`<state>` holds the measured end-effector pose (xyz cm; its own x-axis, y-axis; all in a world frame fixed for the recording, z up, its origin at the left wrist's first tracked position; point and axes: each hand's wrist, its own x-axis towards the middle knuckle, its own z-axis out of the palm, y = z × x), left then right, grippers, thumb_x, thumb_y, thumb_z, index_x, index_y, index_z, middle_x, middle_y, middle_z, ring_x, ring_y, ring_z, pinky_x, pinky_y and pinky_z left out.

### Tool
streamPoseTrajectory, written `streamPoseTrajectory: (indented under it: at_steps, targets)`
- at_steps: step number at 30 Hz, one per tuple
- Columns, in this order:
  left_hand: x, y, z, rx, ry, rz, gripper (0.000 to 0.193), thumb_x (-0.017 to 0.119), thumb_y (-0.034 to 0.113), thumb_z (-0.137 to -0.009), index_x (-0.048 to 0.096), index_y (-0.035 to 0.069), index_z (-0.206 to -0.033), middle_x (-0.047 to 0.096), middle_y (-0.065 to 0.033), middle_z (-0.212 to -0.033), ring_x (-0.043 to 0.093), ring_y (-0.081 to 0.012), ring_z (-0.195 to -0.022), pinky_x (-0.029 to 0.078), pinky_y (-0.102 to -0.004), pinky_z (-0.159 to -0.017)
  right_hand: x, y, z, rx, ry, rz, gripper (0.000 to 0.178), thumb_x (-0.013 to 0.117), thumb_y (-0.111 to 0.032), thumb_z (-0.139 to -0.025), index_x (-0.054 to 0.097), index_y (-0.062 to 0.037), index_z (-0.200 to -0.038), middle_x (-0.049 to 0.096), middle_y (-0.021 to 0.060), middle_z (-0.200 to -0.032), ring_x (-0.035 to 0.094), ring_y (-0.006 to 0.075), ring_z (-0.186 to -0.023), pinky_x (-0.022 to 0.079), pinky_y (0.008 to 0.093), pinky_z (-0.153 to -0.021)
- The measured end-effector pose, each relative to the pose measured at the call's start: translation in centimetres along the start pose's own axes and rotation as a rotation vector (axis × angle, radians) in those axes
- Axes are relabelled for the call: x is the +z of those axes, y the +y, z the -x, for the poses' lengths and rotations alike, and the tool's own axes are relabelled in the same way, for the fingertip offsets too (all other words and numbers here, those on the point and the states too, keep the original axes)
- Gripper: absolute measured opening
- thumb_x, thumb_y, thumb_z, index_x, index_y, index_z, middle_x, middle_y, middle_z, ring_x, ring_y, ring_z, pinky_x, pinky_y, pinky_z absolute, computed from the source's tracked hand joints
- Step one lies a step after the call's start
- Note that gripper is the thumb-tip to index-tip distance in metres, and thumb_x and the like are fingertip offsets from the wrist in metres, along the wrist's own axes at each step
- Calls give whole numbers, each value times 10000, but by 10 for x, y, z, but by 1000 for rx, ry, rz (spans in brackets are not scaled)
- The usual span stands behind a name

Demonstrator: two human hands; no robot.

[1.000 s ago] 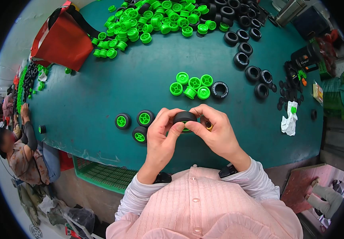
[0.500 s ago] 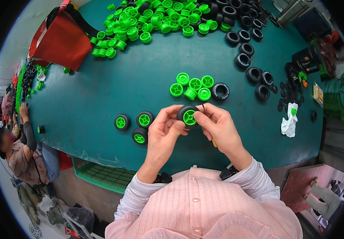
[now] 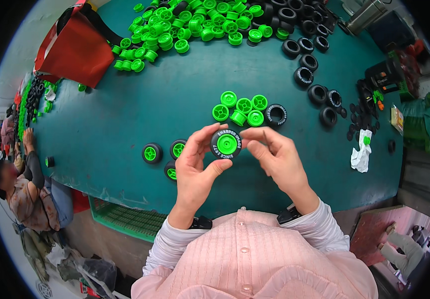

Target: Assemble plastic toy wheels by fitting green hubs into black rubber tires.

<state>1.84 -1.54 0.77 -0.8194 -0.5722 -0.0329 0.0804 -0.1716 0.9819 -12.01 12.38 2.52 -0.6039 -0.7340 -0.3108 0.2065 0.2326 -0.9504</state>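
One wheel (image 3: 226, 144) held up over the green table (image 3: 125, 114); call it clock centre. Green rim inside black tyre, lettered sidewall facing me, presumably so I can see the seam all round.

Left hand (image 3: 194, 162) at 8 o'clock has it: fingers curled round the left edge, thumb against the bottom. Edge-only hold, I'd guess to leave the face uncovered.

Right hand (image 3: 283, 162) at 4 o'clock: half curled, thumb apart from index, fingertips right by the tyre's 3 o'clock edge. Can't tell if they touch, or if the palm hides anything. Near enough to steady the wheel, I'd judge.

Three assembled wheels (image 3: 151, 153) at 8 to 9, two partly behind my left hand; probably parked there to stay clear of loose parts.

Six loose rims (image 3: 244, 105) plus one bare tyre (image 3: 268, 113) at 12 to 2, likely for a short reach.

Rim heap (image 3: 194, 25) at 11, tyre row (image 3: 310, 94) at 1 to 2. Reads as bulk stock, mostly sorted by kind.
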Motion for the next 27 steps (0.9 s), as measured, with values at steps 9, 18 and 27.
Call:
streamPoseTrajectory:
  at_steps: [9, 18, 27]
  targets:
    - [-5, -2, 5, -264, -14, 136, 467, 744, 64, -914, 566, -19, -1338, 636, -73, -1219, 623, -127, -1059, 525, -283, -902, 12, 0, 2, 93, -48, -136, 240, 734, -117, -939, 672, 15, -1129, 693, -8, -912, 507, -11, -660, 393, 202, -550]
    - [-2, -7, 3, -106, -69, 157, 402, 707, 70, -954, 558, -18, -1317, 648, -72, -1207, 634, -134, -1075, 531, -282, -935, 10, 7, 3, -418, 26, 329, 314, 718, 17, -842, 666, -35, -1147, 679, 33, -1001, 511, 65, -597, 403, 238, -549]
    - [-2, -5, 3, 58, -39, -78, 658, 848, 45, -792, 526, -14, -1362, 565, -133, -1369, 579, -213, -1247, 490, -347, -1056, 5, 5, 2, 22, -23, -52, 282, 704, -112, -941, 668, -12, -1202, 707, 18, -994, 527, 24, -650, 407, 232, -529]
